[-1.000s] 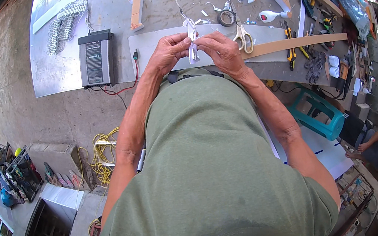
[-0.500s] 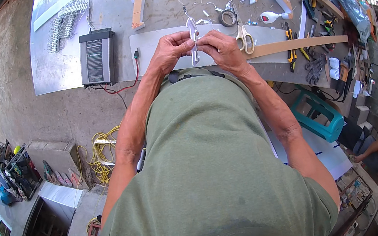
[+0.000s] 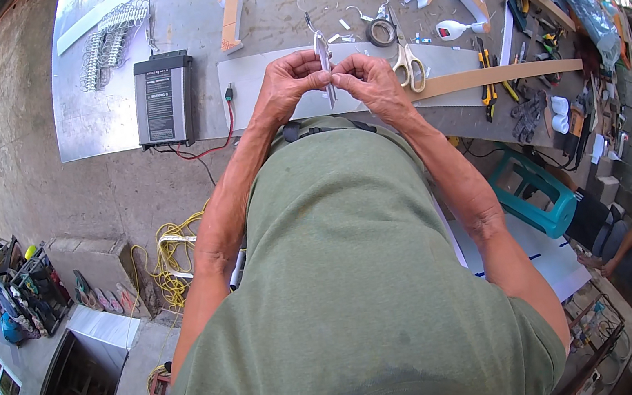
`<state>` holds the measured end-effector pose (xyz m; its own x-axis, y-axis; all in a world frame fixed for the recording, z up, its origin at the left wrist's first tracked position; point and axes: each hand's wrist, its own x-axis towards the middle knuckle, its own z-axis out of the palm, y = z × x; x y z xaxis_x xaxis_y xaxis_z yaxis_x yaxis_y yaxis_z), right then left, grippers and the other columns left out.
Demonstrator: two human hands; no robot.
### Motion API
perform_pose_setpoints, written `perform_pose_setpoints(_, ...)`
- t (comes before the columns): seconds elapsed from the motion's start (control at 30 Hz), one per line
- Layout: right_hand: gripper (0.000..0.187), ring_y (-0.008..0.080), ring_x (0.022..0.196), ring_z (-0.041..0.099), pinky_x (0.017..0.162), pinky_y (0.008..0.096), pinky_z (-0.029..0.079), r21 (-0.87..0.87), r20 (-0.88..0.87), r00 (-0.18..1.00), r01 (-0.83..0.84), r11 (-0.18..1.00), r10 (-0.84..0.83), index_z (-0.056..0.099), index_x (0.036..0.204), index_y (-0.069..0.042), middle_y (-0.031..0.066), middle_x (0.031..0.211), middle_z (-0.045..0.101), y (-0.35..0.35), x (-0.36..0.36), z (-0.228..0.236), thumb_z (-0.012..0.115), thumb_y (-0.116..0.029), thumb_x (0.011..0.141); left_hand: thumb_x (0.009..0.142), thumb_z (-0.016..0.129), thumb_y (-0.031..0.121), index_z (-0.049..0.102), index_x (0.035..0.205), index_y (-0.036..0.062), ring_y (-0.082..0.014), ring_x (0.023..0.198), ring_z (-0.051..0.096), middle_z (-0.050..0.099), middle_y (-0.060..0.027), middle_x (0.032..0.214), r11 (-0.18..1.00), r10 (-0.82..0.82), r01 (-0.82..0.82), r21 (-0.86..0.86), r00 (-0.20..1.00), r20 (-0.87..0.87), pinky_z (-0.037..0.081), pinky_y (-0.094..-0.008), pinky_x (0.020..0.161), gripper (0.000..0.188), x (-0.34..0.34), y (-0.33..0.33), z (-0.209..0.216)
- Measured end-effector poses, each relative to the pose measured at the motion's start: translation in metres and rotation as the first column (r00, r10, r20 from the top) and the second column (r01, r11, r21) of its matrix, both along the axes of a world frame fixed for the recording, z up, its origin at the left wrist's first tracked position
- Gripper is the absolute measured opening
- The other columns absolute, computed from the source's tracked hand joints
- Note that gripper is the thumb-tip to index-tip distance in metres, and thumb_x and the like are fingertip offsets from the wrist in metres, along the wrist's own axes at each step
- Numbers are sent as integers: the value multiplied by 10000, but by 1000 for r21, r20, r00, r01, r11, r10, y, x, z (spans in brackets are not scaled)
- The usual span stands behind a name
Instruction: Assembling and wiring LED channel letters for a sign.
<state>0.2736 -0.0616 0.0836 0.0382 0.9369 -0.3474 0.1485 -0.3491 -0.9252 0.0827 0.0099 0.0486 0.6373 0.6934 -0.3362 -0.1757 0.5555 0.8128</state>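
Note:
Upright over the front of the worktable, a narrow white piece (image 3: 321, 46) with thin wires at its top is pinched between my two hands. It is seen nearly edge-on, so its full shape does not show. My left hand (image 3: 291, 90) grips it from the left with thumb and fingers closed. From the right, my right hand (image 3: 373, 87) pinches it with thumb and forefinger. Just right of my hands lie a roll of dark tape (image 3: 381, 32) and white-handled scissors (image 3: 409, 71). A grey sheet (image 3: 247, 72) lies under them.
Left on the table (image 3: 197, 18) are a black power supply (image 3: 166, 101) with red and black leads and strings of LED modules (image 3: 112, 48). Orange-faced white letters (image 3: 231, 19) lie farther back. Cutters (image 3: 487, 79) and a teal stool (image 3: 534, 192) are rightward, near another person (image 3: 626, 252).
The white piece has turned more edge-on between my hands. My right fingers have shifted slightly and now meet the left thumb. The person at far right has moved further into view.

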Motion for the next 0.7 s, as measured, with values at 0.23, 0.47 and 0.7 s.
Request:
perform_pose_setpoints(0.23,206,68,693,575,583,226,447,-134,-270,958,63,989,-97,690,943,28,12,784,676,-5,-3,-9,748,-168,921,830,828,106,669,1218,-37,-190,955,693,730,-133,1089,999,-28,28,-37,1000,7,568,-343,851,444,-2,0,-8)
perform_pose_setpoints(0.47,303,147,687,641,630,301,531,225,316,946,5,974,-78,648,1071,21,72,795,689,-5,-16,-3,771,-178,877,830,840,141,666,1152,-56,-176,905,699,727,-132,1007,988,49,-59,-143,996,-73,593,-312,784,416,2,2,-3)
perform_pose_setpoints(0.7,357,193,763,714,672,343,574,231,315,949,-95,968,18,620,1172,22,157,953,727,1,-18,-7,736,-159,888,837,828,139,679,1063,-55,-190,846,716,724,-124,947,995,77,-87,-44,979,-189,620,-312,724,333,9,5,6)
